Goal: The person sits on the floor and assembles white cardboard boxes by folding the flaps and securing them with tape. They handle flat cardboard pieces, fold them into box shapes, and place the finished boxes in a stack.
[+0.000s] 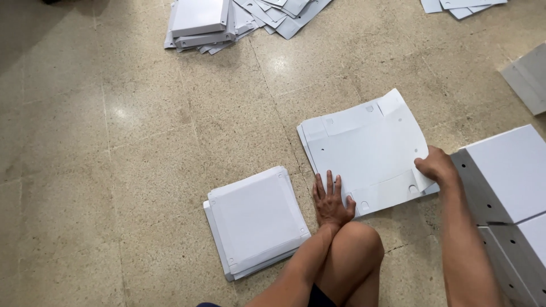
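A flat white cardboard sheet [367,150] with flaps and small holes lies on the speckled tile floor in front of me. My left hand [331,202] presses flat on its near left corner, fingers spread. Pinching the sheet's right edge is my right hand [435,166]. My bent knee [355,241] sits just below the left hand.
A small stack of folded white square sheets [256,219] lies to the left. Assembled white boxes [506,182] stand at the right, another box [529,77] farther back. A heap of white flat sheets [239,20] lies at the top, more sheets [460,7] at the top right.
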